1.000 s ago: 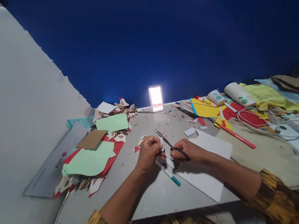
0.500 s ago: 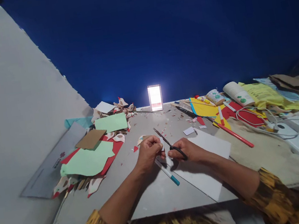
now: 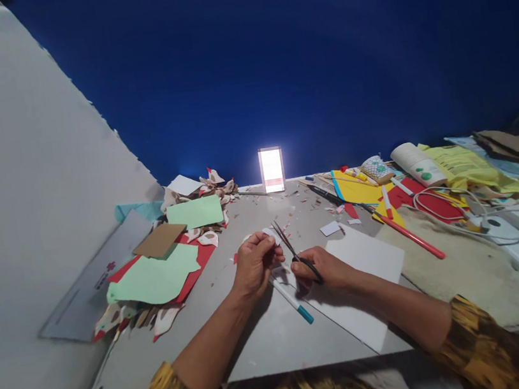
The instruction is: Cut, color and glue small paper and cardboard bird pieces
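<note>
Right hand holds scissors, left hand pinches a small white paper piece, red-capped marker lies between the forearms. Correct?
Wrong colour: head view shows the marker between the forearms has a teal cap, not red. Right hand holds scissors, left hand pinches a small white paper piece: correct.

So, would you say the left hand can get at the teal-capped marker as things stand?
Probably yes: the marker lies close to the left hand with its teal cap uncovered, though that hand pinches a small white piece.
</note>
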Action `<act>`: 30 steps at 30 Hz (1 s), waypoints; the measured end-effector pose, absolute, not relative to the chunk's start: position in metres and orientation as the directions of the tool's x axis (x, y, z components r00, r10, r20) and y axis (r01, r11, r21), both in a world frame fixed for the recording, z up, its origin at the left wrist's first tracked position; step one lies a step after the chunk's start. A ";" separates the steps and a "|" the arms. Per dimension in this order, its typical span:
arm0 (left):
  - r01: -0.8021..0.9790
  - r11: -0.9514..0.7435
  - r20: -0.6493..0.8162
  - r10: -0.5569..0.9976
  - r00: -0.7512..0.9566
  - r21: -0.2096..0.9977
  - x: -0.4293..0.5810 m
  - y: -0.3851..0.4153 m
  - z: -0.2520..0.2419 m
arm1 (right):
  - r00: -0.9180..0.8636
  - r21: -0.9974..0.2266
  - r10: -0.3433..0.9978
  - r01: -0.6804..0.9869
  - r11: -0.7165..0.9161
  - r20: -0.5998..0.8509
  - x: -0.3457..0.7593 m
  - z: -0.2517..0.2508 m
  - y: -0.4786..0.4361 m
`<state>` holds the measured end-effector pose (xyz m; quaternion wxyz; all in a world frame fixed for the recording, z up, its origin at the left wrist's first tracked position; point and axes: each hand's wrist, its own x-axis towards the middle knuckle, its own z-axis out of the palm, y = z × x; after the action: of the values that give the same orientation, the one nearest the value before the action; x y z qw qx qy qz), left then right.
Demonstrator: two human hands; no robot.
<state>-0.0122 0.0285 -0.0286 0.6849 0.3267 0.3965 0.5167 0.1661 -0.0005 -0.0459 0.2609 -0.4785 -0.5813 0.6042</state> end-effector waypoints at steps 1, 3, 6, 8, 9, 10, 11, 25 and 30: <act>-0.446 0.246 -0.207 0.969 0.137 0.861 -0.012 0.028 -0.028 | -0.407 -0.950 0.873 0.258 -0.173 -0.270 0.167 -0.046 0.000; -0.443 0.227 -0.199 0.974 0.110 0.868 -0.011 0.028 -0.028 | -0.415 -0.948 0.875 0.289 -0.131 -0.247 0.167 -0.046 0.001; -0.436 0.202 -0.183 0.979 0.085 0.877 -0.010 0.029 -0.030 | -0.416 -0.945 0.880 0.314 -0.096 -0.228 0.166 -0.047 0.002; -0.423 0.192 -0.174 0.981 0.080 0.885 -0.009 0.029 -0.031 | -0.415 -0.941 0.881 0.326 -0.088 -0.227 0.165 -0.048 0.002; -0.418 0.189 -0.171 0.982 0.079 0.889 -0.009 0.029 -0.031 | -0.411 -0.938 0.883 0.336 -0.085 -0.228 0.164 -0.048 0.002; -0.414 0.185 -0.168 0.983 0.077 0.891 -0.009 0.029 -0.031 | -0.406 -0.934 0.885 0.347 -0.083 -0.230 0.164 -0.049 0.002; -0.411 0.181 -0.166 0.983 0.074 0.894 -0.008 0.029 -0.031 | -0.400 -0.930 0.887 0.357 -0.081 -0.231 0.164 -0.049 0.003; -0.400 0.158 -0.148 0.987 0.056 0.903 -0.008 0.027 -0.032 | -0.401 -0.934 0.895 0.354 -0.047 -0.197 0.166 -0.054 0.002; -0.377 0.149 -0.149 0.988 0.029 0.914 -0.007 0.025 -0.028 | -0.399 -0.942 0.887 0.318 -0.104 -0.233 0.166 -0.052 -0.001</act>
<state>-0.0075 0.0253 -0.0281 0.6235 0.3545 0.4309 0.5477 0.1661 -0.0008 -0.0521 0.2528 -0.4862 -0.6197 0.5619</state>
